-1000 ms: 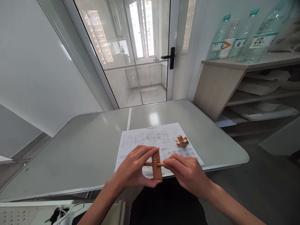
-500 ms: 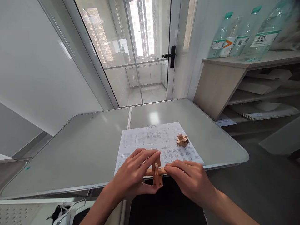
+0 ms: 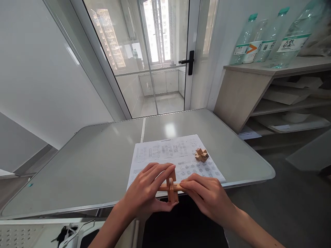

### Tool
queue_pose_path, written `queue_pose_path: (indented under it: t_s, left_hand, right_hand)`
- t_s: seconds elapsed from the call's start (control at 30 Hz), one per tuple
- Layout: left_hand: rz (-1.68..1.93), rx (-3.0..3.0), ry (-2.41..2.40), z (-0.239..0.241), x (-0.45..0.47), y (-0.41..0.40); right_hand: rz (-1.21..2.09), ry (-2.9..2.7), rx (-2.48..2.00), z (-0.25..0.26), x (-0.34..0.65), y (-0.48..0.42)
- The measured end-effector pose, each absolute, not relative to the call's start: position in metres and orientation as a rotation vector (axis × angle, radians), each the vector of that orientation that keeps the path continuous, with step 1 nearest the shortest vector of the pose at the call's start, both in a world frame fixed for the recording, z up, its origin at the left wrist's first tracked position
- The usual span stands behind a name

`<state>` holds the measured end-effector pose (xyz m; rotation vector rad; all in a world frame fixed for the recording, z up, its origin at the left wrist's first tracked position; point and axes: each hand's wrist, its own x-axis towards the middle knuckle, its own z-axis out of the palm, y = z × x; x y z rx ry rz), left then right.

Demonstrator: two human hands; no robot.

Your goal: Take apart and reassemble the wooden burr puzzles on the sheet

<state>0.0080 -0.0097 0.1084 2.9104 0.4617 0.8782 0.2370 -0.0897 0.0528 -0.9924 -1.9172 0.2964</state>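
My left hand [image 3: 147, 190] and my right hand [image 3: 208, 196] together grip a small wooden cross of interlocked puzzle sticks [image 3: 171, 187] just over the near table edge. Left fingers curl over the upright stick, thumb under it. Right fingertips pinch the end of the horizontal stick. A second, assembled wooden puzzle knot [image 3: 201, 154] rests on a printed instruction sheet [image 3: 168, 155] beyond my hands.
The grey table [image 3: 90, 168] has a rounded right corner and a centre seam. A wooden shelf unit [image 3: 248, 93] stands to the right with several water bottles [image 3: 244, 38] on top. A glass door [image 3: 155, 51] is behind the table.
My hands and the wooden cross have dropped slightly toward the table's near edge. The grip is unchanged, and the puzzle knot on the sheet has not moved.
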Motion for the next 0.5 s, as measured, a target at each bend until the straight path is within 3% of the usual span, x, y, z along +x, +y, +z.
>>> queue_pose_path:
  t_s: [0.3,0.5]
  left_hand:
    - [0.892,3.000,0.437,0.115,0.014,-0.004]
    - [0.848,3.044,0.437,0.118,0.014,-0.003]
  right_hand:
    - [1.396,-1.267,-0.907,0.056,0.218,-0.080]
    - [1.561,-1.022,-0.929,0.069,0.206,-0.078]
